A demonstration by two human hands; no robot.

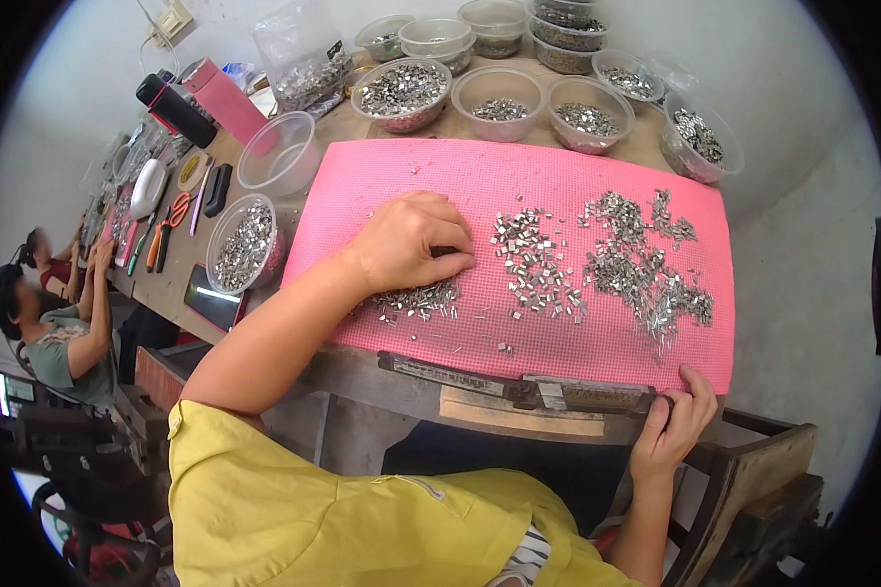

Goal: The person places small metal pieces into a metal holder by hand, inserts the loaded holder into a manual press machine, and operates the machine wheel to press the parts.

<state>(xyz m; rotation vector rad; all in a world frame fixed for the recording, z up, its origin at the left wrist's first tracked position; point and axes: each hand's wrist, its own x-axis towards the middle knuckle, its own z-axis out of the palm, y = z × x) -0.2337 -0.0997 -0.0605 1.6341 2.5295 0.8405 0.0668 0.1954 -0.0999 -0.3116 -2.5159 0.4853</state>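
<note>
My left hand (416,240) rests over the left part of the pink mat (440,171). Its fingers are curled, thumb against forefinger; whatever they pinch is hidden. Small metal pieces (416,301) lie beneath and beside this hand. At the mat's front right corner, my right hand (680,421) closes around the end of a long, dark-framed metal bar (592,394) lying along the table's front edge. Silvery strips show along the bar's top. A loose group of metal blocks (536,259) sits mid-mat, and a bigger heap of small metal pieces (646,259) spreads to its right.
Clear bowls of metal pieces (401,90) line the back, some stacked. Another filled bowl (243,245) and an empty bowl (277,152) stand left of the mat. Farther left are a phone (215,296), pliers (160,245) and a pink bottle (223,103). Two people (64,342) sit at far left.
</note>
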